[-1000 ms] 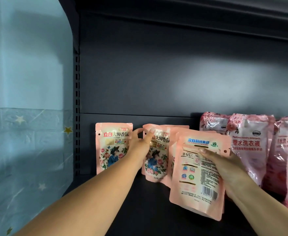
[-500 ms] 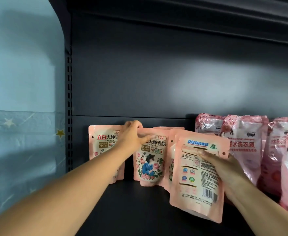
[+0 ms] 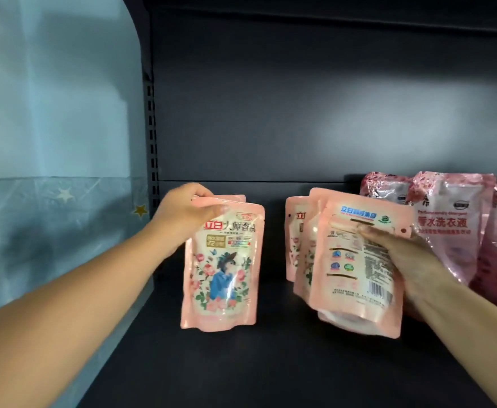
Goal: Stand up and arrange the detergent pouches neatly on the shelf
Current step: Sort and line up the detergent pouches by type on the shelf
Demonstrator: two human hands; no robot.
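While it stands upright at centre frame on the dark shelf (image 3: 241, 363), the floral pouch (image 3: 222, 266) is pinched at its top by the left hand (image 3: 187, 216), perhaps with another pouch behind; right of centre, the right hand (image 3: 400, 254) grips a back-facing pouch (image 3: 356, 269) beside glossy pink bags (image 3: 453, 228)

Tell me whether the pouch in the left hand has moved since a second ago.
Yes. The floral-front pouch in the left hand was among the group by the right hand; now it has come left, toward the shelf's slotted upright, with a gap opened.
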